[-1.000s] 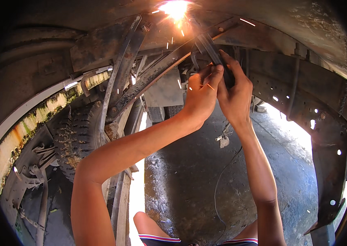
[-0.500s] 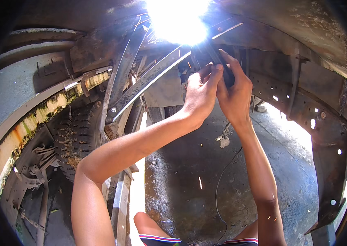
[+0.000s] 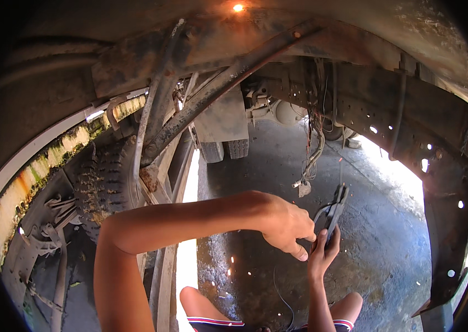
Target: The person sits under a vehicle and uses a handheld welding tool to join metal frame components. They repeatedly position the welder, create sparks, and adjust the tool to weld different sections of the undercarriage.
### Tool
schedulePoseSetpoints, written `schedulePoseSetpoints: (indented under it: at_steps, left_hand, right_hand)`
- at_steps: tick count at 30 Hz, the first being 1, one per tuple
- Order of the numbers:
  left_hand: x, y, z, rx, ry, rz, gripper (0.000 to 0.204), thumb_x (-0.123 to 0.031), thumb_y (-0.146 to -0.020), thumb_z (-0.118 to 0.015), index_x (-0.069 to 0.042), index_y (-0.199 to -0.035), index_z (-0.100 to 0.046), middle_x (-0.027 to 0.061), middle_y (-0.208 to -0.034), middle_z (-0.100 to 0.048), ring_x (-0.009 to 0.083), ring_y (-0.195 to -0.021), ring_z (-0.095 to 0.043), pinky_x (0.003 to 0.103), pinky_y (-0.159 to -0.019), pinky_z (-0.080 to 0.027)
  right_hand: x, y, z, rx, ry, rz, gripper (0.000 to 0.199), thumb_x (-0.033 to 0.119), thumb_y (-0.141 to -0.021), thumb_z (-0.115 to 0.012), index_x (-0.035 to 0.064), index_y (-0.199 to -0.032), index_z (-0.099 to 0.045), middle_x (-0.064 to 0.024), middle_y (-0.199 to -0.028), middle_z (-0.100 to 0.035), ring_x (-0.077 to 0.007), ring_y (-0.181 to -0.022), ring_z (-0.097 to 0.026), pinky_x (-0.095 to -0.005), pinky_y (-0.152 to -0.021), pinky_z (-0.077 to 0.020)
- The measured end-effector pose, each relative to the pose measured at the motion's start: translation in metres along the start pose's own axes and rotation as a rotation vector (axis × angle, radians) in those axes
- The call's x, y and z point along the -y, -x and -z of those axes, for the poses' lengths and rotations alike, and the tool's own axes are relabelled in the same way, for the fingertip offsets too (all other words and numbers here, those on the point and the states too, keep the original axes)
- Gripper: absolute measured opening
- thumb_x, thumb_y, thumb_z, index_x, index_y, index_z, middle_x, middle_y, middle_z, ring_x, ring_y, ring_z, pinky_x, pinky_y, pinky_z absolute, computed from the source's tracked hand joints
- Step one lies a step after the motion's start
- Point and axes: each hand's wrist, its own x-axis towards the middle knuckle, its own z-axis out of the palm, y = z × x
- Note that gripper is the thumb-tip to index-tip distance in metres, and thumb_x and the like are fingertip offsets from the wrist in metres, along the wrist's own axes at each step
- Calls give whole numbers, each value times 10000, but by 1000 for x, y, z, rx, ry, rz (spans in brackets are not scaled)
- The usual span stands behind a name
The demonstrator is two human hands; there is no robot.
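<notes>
Dark clamp tool (image 3: 333, 216) lowered from upper centre to right of centre, gripped in right hand (image 3: 324, 253). Left hand (image 3: 289, 228) held half-spread just beside, contact unclear. Orange glow (image 3: 238, 8) seen top centre.

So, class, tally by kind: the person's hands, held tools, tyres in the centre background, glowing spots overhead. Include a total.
Left hand and right hand: 2
Dark held tool: 1
Centre background tyres: 2
Glowing spot overhead: 1
Total: 6
</notes>
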Motion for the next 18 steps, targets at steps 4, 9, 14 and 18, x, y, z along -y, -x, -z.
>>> schedulePoseSetpoints:
  at_steps: [4, 9, 14, 18]
  left_hand:
    - [1, 8, 18, -110, 80, -7, 626, -452, -1032, -595, -21, -1481, -530, 218, -905, -734, 384, -864, -722, 466, -842, -555]
    - [-3, 17, 29, -360, 41, -115, 583, -402, -1012, -651, -31, -1454, -566, 230, -944, -731, 351, -876, -720, 441, -819, -555]
    - [-11, 25, 40, -371, 89, -112, 557, -377, -1012, -653, -15, -1429, -585, 239, -1092, -731, 352, -999, -722, 433, -891, -558]
    - [-17, 28, 40, -403, 87, -190, 539, -362, -1006, -658, -12, -1413, -598, 225, -1194, -724, 363, -1077, -713, 441, -946, -555]
  right_hand:
    - [-82, 34, 47, -56, 132, -227, 339, 203, -1068, -617, -29, -1314, -585, 58, -812, -488, -25, -654, -393, -225, -546, -319]
    - [-135, 69, 90, -76, 127, -391, 244, 237, -1065, -613, 50, -1220, -607, 63, -736, -479, -24, -529, -390, -229, -446, -308]
    - [-135, 78, 100, -128, 129, -461, 206, 256, -1058, -625, 80, -1162, -604, 48, -720, -491, -41, -489, -425, -244, -425, -338]
    - [-123, 74, 93, -133, 117, -471, 246, 221, -1062, -615, 54, -1240, -598, 46, -724, -483, -28, -507, -405, -237, -430, -320]
